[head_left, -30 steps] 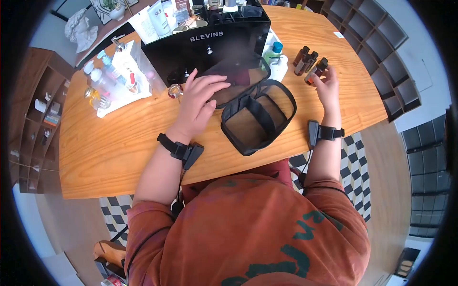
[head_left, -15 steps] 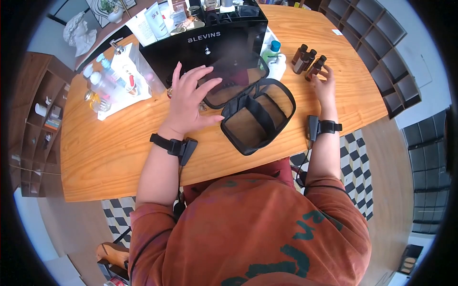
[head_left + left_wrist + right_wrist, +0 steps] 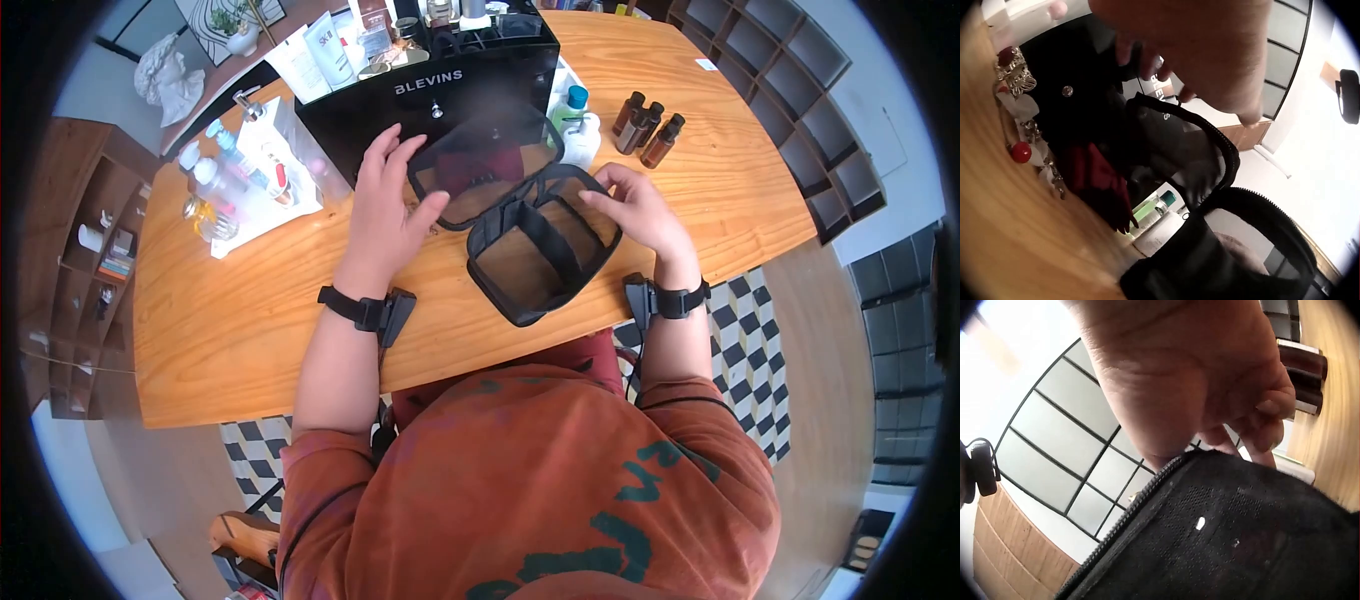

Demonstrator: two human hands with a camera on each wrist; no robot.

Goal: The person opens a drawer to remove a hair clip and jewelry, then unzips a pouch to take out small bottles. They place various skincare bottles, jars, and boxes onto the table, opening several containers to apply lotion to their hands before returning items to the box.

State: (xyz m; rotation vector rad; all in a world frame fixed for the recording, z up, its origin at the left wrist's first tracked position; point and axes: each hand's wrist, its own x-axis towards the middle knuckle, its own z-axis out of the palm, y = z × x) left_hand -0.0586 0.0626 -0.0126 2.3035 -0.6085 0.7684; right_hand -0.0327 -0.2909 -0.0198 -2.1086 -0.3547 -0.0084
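Note:
A black mesh zip case (image 3: 550, 255) lies unfolded on the wooden table (image 3: 250, 330), its see-through lid (image 3: 475, 165) leaning back toward the black box and a divider across its inside. My left hand (image 3: 385, 215) hovers at the lid's left edge, fingers spread, holding nothing. Over the case's far right rim is my right hand (image 3: 640, 210), thumb and fingers loosely bent above the opening. From the right wrist, the hand (image 3: 1210, 381) shows behind the zippered mesh wall (image 3: 1229, 519), its thumb tip hidden. Small brown bottles (image 3: 660, 147) with dark caps stand beyond the right hand.
A black BLEVINS box (image 3: 400, 125) filled with cosmetics stands at the back. Beside it are a green bottle (image 3: 570, 105) and a white bottle (image 3: 582, 140). A white tray (image 3: 270, 220) of bottles sits at left. Beaded jewelry (image 3: 1020, 152) lies before the box.
My right hand has let go of a brown bottle and come left and nearer to the case rim. The left hand has drawn back slightly from over the lid.

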